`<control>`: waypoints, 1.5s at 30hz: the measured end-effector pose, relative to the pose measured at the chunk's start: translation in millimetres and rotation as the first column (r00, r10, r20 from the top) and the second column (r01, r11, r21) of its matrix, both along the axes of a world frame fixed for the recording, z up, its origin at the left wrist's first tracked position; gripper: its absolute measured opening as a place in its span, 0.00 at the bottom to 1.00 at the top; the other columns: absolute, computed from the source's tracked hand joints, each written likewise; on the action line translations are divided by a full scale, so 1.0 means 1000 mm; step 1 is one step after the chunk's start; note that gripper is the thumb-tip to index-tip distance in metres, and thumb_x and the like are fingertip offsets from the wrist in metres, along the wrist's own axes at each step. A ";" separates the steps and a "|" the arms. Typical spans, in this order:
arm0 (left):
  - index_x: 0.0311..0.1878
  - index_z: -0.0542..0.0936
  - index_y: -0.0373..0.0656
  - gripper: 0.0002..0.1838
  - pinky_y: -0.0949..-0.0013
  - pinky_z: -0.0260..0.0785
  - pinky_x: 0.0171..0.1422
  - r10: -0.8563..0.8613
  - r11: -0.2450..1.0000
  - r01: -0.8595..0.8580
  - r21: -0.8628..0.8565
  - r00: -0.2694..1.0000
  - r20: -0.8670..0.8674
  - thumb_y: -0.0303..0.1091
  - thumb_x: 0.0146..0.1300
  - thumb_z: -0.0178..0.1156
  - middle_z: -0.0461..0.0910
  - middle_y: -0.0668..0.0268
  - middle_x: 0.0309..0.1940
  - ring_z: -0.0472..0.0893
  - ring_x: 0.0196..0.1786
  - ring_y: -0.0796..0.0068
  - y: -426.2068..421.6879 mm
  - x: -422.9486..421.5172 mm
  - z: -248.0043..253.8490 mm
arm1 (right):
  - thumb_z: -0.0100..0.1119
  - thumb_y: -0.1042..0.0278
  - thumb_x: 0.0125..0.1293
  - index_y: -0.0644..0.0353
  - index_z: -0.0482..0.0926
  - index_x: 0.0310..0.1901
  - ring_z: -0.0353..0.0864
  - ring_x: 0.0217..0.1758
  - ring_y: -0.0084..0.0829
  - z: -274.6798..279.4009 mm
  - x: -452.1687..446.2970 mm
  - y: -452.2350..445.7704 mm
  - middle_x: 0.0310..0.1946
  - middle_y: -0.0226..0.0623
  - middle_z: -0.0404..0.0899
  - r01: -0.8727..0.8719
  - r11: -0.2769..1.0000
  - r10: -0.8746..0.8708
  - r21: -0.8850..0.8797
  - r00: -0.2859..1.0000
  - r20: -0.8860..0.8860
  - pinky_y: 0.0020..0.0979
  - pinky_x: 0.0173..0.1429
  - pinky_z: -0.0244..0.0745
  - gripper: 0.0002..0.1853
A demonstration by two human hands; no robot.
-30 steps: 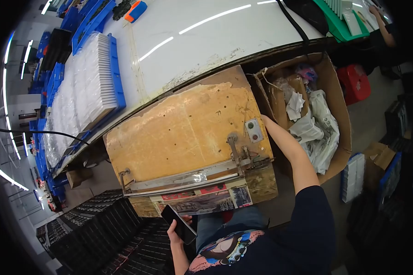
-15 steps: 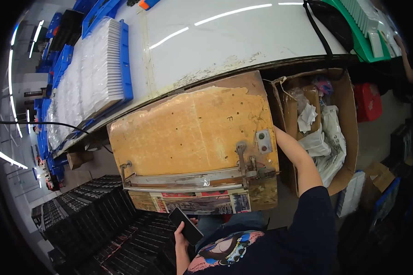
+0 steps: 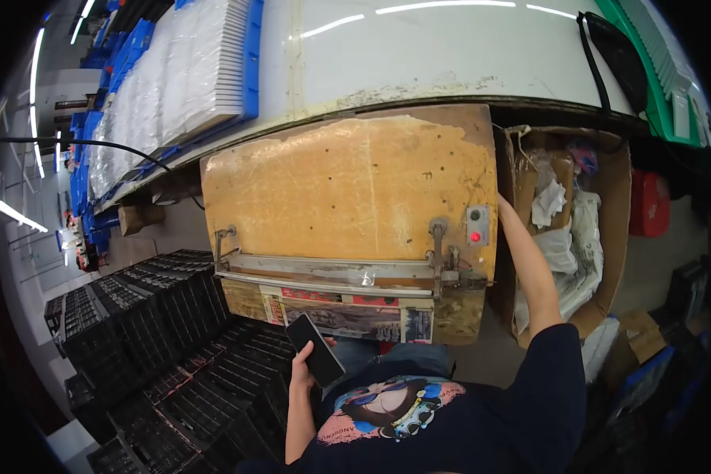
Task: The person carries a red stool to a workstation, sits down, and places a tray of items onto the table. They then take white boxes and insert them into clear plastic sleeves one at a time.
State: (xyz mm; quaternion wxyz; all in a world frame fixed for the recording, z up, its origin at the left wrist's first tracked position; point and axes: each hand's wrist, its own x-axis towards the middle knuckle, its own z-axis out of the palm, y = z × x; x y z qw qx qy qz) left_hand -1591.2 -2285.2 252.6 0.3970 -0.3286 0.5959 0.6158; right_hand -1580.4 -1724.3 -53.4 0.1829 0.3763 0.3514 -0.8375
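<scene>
My left hand (image 3: 302, 365) is closed round a dark-screened smartphone (image 3: 317, 347), held low near my lap. My right forearm (image 3: 529, 257) reaches along the right side of a worn yellow wooden board (image 3: 308, 189); the hand itself is hidden beyond the board's right edge. A metal bar (image 3: 332, 276) with hinged arms spans the board's near part. Above its right end sits a small control plate (image 3: 477, 225) with two round buttons, the lower one lit red. Printed paper (image 3: 347, 316) covers the board's front strip.
To the right stands a cardboard box (image 3: 620, 237) of plastic bags and paper, with a red container (image 3: 649, 204) beside it. A white table (image 3: 419, 47) lies behind, bearing wrapped white stacks (image 3: 182, 79) and a green tray (image 3: 671, 95). Black crates (image 3: 150, 316) pile at left.
The lower button on the control plate now glows red. The whole scene has shifted in view as my head moved. The smartphone stays in my left hand.
</scene>
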 end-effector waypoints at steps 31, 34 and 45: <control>0.54 0.76 0.38 0.14 0.72 0.71 0.53 -0.699 0.579 0.815 0.012 0.504 -0.507 0.31 0.68 0.54 0.80 0.64 0.46 0.79 0.46 0.75 0.047 -0.108 0.008 | 0.66 0.68 0.41 0.66 0.51 0.66 0.62 0.57 0.53 0.305 -0.001 -0.187 0.52 0.54 0.59 0.057 -0.072 -0.139 0.996 0.988 -0.066 0.42 0.64 0.60 0.49; 0.61 0.71 0.37 0.20 0.67 0.73 0.54 -0.431 0.822 0.522 0.229 0.832 -0.349 0.33 0.68 0.54 0.78 0.59 0.49 0.80 0.49 0.70 0.024 -0.197 -0.012 | 0.67 0.65 0.42 0.67 0.53 0.65 0.65 0.58 0.50 0.260 -0.060 -0.165 0.54 0.52 0.61 0.141 0.107 -0.254 0.984 0.961 -0.110 0.42 0.61 0.63 0.48; 0.60 0.58 0.32 0.28 0.56 0.76 0.49 0.656 0.722 -0.604 0.338 0.752 -0.059 0.26 0.60 0.59 0.68 0.46 0.55 0.79 0.44 0.52 0.222 -0.558 -0.107 | 0.60 0.69 0.56 0.56 0.68 0.53 0.71 0.29 0.20 0.273 -0.285 -0.257 0.30 0.25 0.69 0.569 0.821 -0.503 0.039 0.754 -0.423 0.24 0.33 0.70 0.22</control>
